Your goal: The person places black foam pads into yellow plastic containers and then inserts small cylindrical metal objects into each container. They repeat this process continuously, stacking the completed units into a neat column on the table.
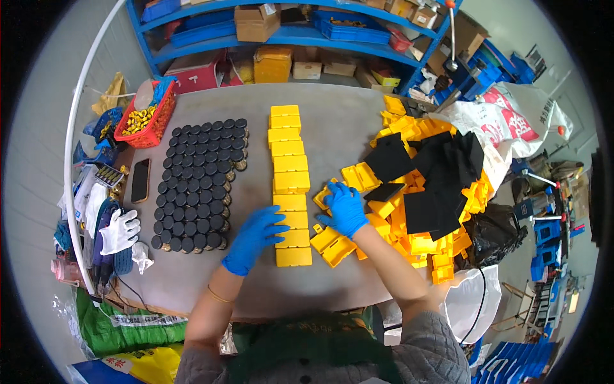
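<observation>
A column of closed yellow plastic boxes [293,221] runs down the middle of the table. Beside its near part is my left hand [256,233] in a blue glove, fingers stretched out and their tips against the boxes. To the right of the column, my right hand [345,210], also gloved in blue, has its fingers curled at a small yellow box [322,198]; the grip is partly hidden. Nearest to that hand lie an opened yellow box [333,247] and another open one [360,177]. A tiny yellow piece [318,228] rests close by.
Black-capped small jars [195,185] stand in rows at left. A phone [141,180], a red basket [150,121] of gold-coloured pieces and white gloves [119,232] lie farther left. At right, black sheets [430,208] cover a heap of yellow boxes [416,244]. Blue shelving [288,40] stands behind.
</observation>
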The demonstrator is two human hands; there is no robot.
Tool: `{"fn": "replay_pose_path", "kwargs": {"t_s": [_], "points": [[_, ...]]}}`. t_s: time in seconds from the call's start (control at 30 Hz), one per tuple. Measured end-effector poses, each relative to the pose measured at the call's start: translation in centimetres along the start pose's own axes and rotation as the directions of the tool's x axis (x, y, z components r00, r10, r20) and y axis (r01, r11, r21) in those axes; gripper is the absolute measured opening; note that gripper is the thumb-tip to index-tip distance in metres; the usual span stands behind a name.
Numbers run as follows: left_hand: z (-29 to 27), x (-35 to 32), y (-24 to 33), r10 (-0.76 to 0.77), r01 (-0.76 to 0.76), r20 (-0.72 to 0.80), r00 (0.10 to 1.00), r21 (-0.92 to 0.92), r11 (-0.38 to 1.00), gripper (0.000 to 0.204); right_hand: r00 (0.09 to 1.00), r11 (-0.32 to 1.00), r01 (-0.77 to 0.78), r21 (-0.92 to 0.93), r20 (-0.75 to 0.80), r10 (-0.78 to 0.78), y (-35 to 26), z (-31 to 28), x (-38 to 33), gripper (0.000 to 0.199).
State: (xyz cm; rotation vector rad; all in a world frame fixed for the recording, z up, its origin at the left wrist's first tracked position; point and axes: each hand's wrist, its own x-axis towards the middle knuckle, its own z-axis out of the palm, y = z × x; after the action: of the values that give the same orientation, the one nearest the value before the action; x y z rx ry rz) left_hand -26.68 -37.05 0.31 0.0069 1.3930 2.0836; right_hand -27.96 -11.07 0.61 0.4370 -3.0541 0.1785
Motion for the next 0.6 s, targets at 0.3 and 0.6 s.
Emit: {"fn": "replay_pose_path", "kwargs": {"t_s": [0.3,0.6], "points": [[3.4,2.0,-1.5,-0.190,0.591,0.574,0.797,-0.673,0.444,0.050,0.852,0.660,0.467,0.588,-0.099,-0.515,-0.9,-5.6,-3.3,0.034],[1.2,2.3,-6.5,0.121,0.081,0.476,0.871,-0.383,0.920,0.045,0.931,0.941,-0.314,-0.125,0.154,0.331,10.5,-2.2,1.2,0.034]]}}
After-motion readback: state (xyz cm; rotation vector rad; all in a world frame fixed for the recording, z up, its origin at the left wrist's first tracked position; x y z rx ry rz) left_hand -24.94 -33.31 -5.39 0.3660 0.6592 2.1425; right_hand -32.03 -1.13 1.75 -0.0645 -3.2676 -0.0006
